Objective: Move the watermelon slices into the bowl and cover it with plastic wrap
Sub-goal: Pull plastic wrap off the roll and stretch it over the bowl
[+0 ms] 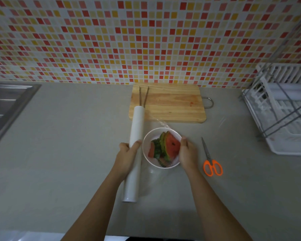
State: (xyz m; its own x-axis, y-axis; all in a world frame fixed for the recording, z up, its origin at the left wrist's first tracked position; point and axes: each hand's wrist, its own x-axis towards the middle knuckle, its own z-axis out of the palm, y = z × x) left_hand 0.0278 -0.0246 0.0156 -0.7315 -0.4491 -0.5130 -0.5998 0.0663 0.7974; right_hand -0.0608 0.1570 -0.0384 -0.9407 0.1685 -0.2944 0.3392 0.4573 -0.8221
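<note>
A white bowl (147,142) stands on the grey counter and holds several watermelon slices (170,146), red flesh with green rind. A long white roll of plastic wrap (135,136) lies just left of the bowl. My left hand (128,153) grips the roll at its middle. A clear sheet of wrap (161,123) stretches from the roll over the bowl. My right hand (188,153) rests on the bowl's right rim, pressing the film there.
A wooden cutting board (169,103) with a pair of chopsticks (143,96) lies behind the bowl. Orange-handled scissors (211,162) lie to the right. A white dish rack (283,110) stands far right, a steel sink (5,105) far left.
</note>
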